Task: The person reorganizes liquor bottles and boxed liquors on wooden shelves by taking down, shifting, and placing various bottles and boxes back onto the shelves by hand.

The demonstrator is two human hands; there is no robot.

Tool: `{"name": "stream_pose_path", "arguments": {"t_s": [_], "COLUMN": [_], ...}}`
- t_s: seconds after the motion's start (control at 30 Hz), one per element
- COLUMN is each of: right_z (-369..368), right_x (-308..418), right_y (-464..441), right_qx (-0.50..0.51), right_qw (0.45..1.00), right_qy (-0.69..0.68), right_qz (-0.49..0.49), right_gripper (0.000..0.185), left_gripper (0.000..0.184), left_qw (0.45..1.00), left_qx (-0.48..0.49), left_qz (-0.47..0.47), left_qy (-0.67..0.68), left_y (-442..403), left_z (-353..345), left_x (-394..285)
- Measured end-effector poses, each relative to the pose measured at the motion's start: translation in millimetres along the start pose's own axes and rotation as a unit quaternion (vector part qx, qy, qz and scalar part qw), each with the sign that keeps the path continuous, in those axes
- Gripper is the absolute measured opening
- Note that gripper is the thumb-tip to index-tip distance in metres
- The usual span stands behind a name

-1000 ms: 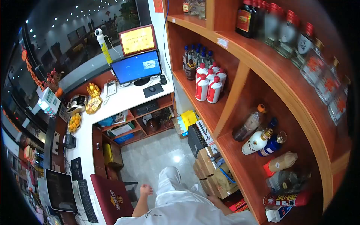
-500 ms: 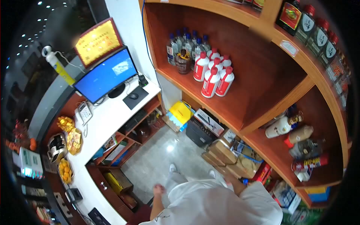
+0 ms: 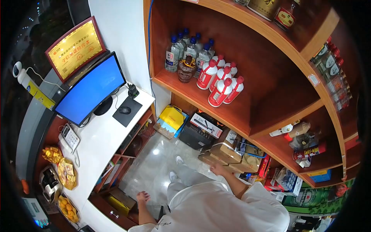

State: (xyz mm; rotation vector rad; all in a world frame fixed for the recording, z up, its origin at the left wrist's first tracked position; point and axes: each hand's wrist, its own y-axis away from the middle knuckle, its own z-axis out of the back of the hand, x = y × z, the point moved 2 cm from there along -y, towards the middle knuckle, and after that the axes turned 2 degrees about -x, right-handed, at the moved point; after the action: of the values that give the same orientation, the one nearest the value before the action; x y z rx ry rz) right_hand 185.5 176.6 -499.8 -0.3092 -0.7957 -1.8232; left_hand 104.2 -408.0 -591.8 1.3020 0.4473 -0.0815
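Red-capped white bottles (image 3: 219, 95) on red-brown wooden shelf (image 3: 249, 112), above. White printed carton (image 3: 206, 125) atop black plastic case (image 3: 190, 136), beside the stack. Brown cardboard boxes (image 3: 225, 151): uneven stack on grey floor (image 3: 148, 170), near right hand (image 3: 219, 169); its finger spread cannot be told. Left hand (image 3: 143, 197): fingers loosely parted, near red-brown wooden cabinet (image 3: 103, 206).

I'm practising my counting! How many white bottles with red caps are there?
6 white bottles, all on one shelf beside blue-capped bottles: two at the back, two in the middle, two in front. More may be hidden behind.
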Motion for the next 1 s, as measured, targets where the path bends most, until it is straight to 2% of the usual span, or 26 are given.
{"name": "stream_pose_path", "arguments": {"t_s": [0.03,0.07,0.1,0.13,0.17,0.23,0.33,0.37,0.4,0.47,0.5,0.53,0.57,0.6,0.63,0.67,0.73,0.8,0.9,0.97,1.0], "right_z": [-43,-75,-44,-16,-18,-33,-47,-69,-80,-80,-68,-103,-54,-38,34,21,106,182,270,309,324], "right_x": [-89,-163,-130,-105,-112,-119,-92,-107,-112,-100,-77,-112,-56,-34,38,21,86,141,187,202,213], "right_y": [4,25,60,100,120,150,134,121,84,26,-5,-38,-59,-86,-97,-120,-122,-118,-97,-88,-86], "right_qx": [0.164,0.190,0.184,0.129,0.151,0.115,0.103,0.096,0.160,0.186,0.167,-0.028,-0.053,-0.151,-0.131,-0.247,-0.335,-0.412,-0.489,-0.533,-0.545], "right_qw": [0.883,0.955,0.943,0.896,0.867,0.813,0.784,0.792,0.893,0.965,0.975,0.978,0.967,0.959,0.969,0.937,0.890,0.824,0.824,0.814,0.812], "right_qy": [0.362,0.210,0.084,-0.026,-0.014,-0.078,-0.129,-0.212,-0.160,0.021,0.121,-0.062,-0.139,-0.165,-0.101,-0.206,-0.300,-0.386,-0.280,-0.216,-0.178], "right_qz": [0.250,-0.093,-0.263,-0.424,-0.474,-0.566,-0.598,-0.564,-0.389,-0.186,-0.087,-0.197,-0.205,-0.173,-0.182,-0.138,-0.072,-0.049,-0.057,-0.079,-0.105], "right_gripper": [0.025,0.019,0.022,0.030,0.025,0.020,0.022,0.022,0.025,0.039,0.047,0.045,0.046,0.031,0.025,0.016,0.009,0.017,0.015,0.016,0.020], "left_gripper": [0.019,0.018,0.017,0.016,0.016,0.017,0.019,0.019,0.019,0.018,0.018,0.019,0.021,0.027,0.031,0.029,0.027,0.021,0.011,0.012,0.010], "left_qw": [0.999,0.997,0.993,0.988,0.987,0.987,0.983,0.980,0.975,0.958,0.945,0.944,0.942,0.943,0.949,0.933,0.871,0.851,0.776,0.701,0.684], "left_qx": [0.002,0.003,0.016,0.028,0.034,0.044,0.059,0.064,0.069,0.182,0.236,0.247,0.258,0.289,0.147,0.153,0.265,0.288,0.426,0.516,0.521], "left_qz": [0.024,0.047,0.074,0.100,0.102,0.090,0.062,0.054,0.047,0.086,0.109,0.093,0.077,0.057,-0.070,-0.170,-0.265,-0.321,-0.382,-0.420,-0.412], "left_qy": [-0.029,-0.059,-0.088,-0.117,-0.117,-0.124,-0.161,-0.183,-0.206,-0.203,-0.200,-0.199,-0.199,-0.155,-0.270,-0.278,-0.318,-0.300,-0.265,-0.256,-0.302], "left_y": [6,13,14,11,14,18,17,16,8,-27,-43,-49,-60,-75,-54,-55,-42,59,175,199,223], "left_z": [-7,-13,-18,-25,-33,-52,-79,-88,-96,-110,-113,-125,-140,-158,-188,-217,-273,-331,-395,-425,-433], "left_x": [9,18,27,35,38,24,-15,-33,-47,-89,-106,-131,-158,-185,-222,-256,-324,-372,-411,-419,-421]}}
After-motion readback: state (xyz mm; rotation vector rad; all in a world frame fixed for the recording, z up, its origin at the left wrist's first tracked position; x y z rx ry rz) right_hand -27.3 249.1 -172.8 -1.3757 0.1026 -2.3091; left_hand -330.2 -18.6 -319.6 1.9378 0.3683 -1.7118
